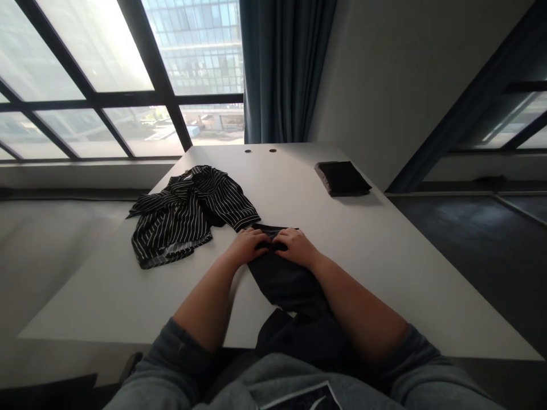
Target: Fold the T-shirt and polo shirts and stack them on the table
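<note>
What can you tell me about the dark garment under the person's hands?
The dark garment looks like plain navy or black cloth, softly creased. It lies partly on the white table, its nearer part reaching past the near edge toward the person. The left hand and right hand touch its far end, close together. Its exact type is unclear.

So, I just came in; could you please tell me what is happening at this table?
A person has both hands, left and right, close together on the far end of a dark garment, which runs along the white table toward their body. A striped garment lies loosely bunched on the left, and a folded dark bundle sits farther away on the right. The garment under the hands is not folded into a bundle yet.
</note>
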{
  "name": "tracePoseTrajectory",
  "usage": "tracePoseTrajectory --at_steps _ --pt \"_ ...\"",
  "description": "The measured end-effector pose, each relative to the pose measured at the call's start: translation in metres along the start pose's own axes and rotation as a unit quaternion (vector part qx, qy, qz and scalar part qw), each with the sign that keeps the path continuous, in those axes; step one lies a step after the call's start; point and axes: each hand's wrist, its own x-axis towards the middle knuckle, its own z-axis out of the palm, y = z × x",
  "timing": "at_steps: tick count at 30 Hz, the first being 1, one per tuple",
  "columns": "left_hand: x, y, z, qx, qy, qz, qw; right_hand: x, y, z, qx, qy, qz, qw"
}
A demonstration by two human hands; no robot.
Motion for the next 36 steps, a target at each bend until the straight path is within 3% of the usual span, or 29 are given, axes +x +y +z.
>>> tracePoseTrajectory --at_steps 5,9,12,21,24,29,36 --pt "0.001 0.001 0.000 -0.048 0.053 -0.036 0.997 0.001 -0.010 -0.011 -0.021 0.089 -0.002 0.996" --pt "0.000 0.006 -0.001 -0.147 0.095 -0.090 0.980 -0.001 -0.021 -0.018 -0.011 0.140 -0.060 0.988" --pt "0.000 0.012 -0.001 -0.172 0.139 -0.059 0.974 -0.002 -0.024 -0.018 -0.009 0.148 -0.080 0.986" --pt "0.001 0.012 0.005 -0.301 0.117 -0.065 0.944 0.000 -0.019 -0.011 0.024 0.157 -0.082 0.984" --pt "0.002 0.012 0.005 -0.258 0.118 -0.033 0.958 0.000 -0.017 -0.010 0.033 0.154 -0.079 0.984" --pt "-0.001 0.019 0.000 -0.054 0.179 0.001 0.982 0.001 -0.018 -0.007 0.028 0.139 -0.075 0.987" --pt "-0.002 0.037 -0.003 0.065 0.073 -0.047 0.994 0.002 -0.023 -0.006 -0.002 0.106 -0.102 0.989"
